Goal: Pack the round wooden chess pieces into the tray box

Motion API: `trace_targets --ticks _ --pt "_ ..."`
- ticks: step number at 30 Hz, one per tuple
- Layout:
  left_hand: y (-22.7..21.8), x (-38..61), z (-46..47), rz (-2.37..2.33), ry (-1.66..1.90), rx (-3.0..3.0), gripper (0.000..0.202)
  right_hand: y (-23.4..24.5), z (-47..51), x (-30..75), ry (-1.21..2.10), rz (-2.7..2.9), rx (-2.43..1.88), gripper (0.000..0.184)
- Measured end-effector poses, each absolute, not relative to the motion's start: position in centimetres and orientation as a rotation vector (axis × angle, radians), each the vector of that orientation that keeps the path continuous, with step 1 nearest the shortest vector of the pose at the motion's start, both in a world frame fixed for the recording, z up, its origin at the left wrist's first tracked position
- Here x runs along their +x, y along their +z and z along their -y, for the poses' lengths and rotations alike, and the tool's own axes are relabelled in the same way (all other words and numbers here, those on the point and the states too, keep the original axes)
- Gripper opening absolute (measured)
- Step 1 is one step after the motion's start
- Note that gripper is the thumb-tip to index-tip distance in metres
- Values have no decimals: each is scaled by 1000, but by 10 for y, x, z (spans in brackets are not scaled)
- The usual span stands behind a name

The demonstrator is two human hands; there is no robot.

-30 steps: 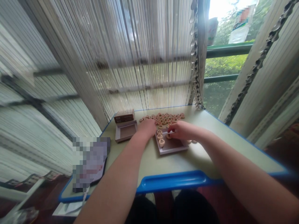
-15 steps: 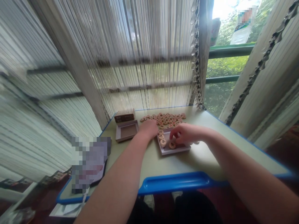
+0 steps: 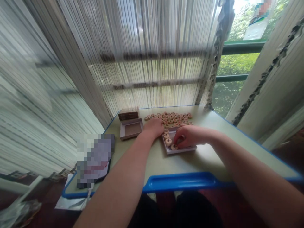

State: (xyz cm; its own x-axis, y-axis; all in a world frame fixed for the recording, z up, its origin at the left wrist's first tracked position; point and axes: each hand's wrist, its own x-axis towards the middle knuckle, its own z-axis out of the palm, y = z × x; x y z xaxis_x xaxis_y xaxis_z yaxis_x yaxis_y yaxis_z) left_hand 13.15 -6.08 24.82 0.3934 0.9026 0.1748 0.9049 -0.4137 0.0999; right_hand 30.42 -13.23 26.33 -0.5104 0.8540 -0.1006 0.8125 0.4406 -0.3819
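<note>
A shallow box tray [image 3: 187,148] lies on the pale green table [image 3: 166,161] and holds three round wooden game pieces [image 3: 168,142] along its left side. My right hand [image 3: 188,135] is curled over the tray, its fingertips down on a piece [image 3: 174,147] near the front edge. My left hand [image 3: 154,127] rests knuckles-up at the tray's far left corner, fingers bent under and hidden. Behind both hands lies a spread of many loose wooden pieces [image 3: 172,118].
A second empty box tray [image 3: 131,129] and a brown box [image 3: 128,113] sit at the far left of the table. A blurred-out flat object [image 3: 95,160] lies at the left front. The table has a raised blue rim [image 3: 180,182]. Striped curtains hang behind.
My right hand carried a piece from the middle of the tray down to its front edge. The left hand stayed put. The camera shifted slightly.
</note>
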Motion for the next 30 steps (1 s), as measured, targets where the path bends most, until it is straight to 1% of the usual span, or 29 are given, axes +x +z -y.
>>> trace_targets --ticks 6,11,15,19,25,30 --pt "245 131 57 1677 -325 -2603 31 256 128 302 546 2575 -1443 18" --pt "245 130 57 1683 -321 -2609 30 254 128 298 518 2551 -1480 21" --pt "246 131 57 1665 -327 -2609 30 252 126 298 482 2561 -1428 23" --pt "247 131 57 1656 -303 -2606 30 250 123 299 422 2577 -1363 19" --pt "248 131 59 1657 -243 -2593 32 248 120 297 221 2535 -1255 12" --pt "249 132 59 1666 -239 -2604 33 241 116 297 205 2530 -1192 13"
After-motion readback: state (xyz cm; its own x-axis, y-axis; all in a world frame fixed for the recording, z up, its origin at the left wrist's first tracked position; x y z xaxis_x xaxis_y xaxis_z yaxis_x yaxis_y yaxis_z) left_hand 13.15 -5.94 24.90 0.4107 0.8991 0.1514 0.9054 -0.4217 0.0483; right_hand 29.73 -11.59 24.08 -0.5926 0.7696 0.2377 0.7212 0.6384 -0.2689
